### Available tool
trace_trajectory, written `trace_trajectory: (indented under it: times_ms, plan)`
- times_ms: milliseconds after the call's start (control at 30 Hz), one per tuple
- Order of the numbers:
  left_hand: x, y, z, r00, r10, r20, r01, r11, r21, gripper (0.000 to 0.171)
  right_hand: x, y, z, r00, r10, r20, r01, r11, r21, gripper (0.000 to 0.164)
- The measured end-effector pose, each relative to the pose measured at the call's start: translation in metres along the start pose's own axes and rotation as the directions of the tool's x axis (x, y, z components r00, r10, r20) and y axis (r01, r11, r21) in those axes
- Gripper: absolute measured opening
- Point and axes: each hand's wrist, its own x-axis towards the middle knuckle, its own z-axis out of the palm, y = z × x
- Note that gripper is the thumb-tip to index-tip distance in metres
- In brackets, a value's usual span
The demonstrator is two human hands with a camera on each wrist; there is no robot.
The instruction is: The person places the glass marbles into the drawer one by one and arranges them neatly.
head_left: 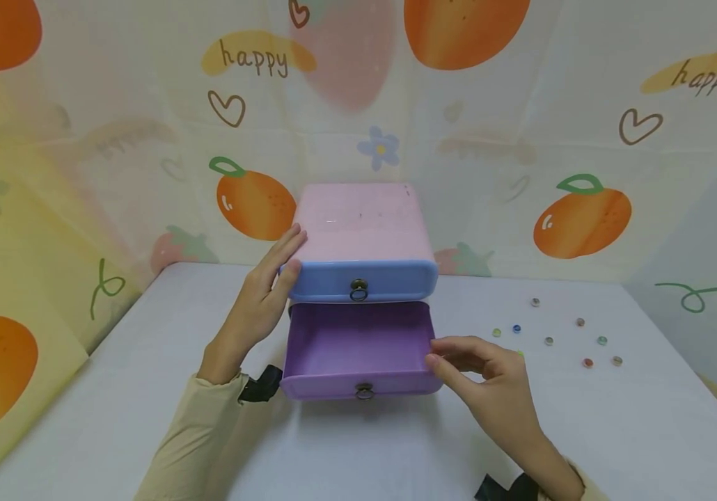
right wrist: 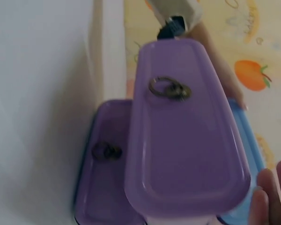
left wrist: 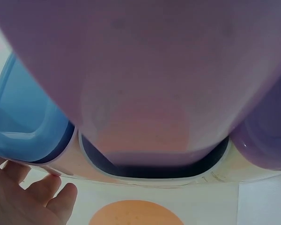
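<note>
1 cabinet (head_left: 358, 223), 3 drawers: 1 blue drawer (head_left: 321, 282) on top, 1 purple drawer (head_left: 358, 348) pulled out at its 6 o'clock, 1 more purple drawer (right wrist: 112, 187) under that. 1 ring pull each. Left hand (head_left: 264, 299) at cabinet's 9 o'clock, fingers extended against its side. Right hand (head_left: 490, 379) at pulled-out drawer's 3 o'clock rim, fingertips narrow; can't tell if pinching. 9 beads (head_left: 549, 341) at right hand's 12 to 2 o'clock, 1 half hidden.

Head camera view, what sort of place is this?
Likely an indoor corner arranged for filming, though I can't be sure: a white tabletop, a fruit-printed backdrop behind it, and a small drawer cabinet standing on the tabletop.
</note>
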Motion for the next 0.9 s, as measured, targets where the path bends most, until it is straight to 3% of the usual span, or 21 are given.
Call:
trace_trajectory:
  times_ms: [333,900]
  plan:
    - [0.001,-0.001,0.001,0.999,0.044,-0.012,-0.044,0.999,-0.007,0.047,0.009,0.006,-0.019,0.999,0.049,0.020,-0.046,0.993,-0.105,0.028]
    - [-0.001,-0.004,0.000,0.994,0.101,-0.029,-0.100,0.994,0.043,0.052,0.021,0.036,-0.046,0.987,0.160,-0.011,-0.157,0.954,-0.254,0.020]
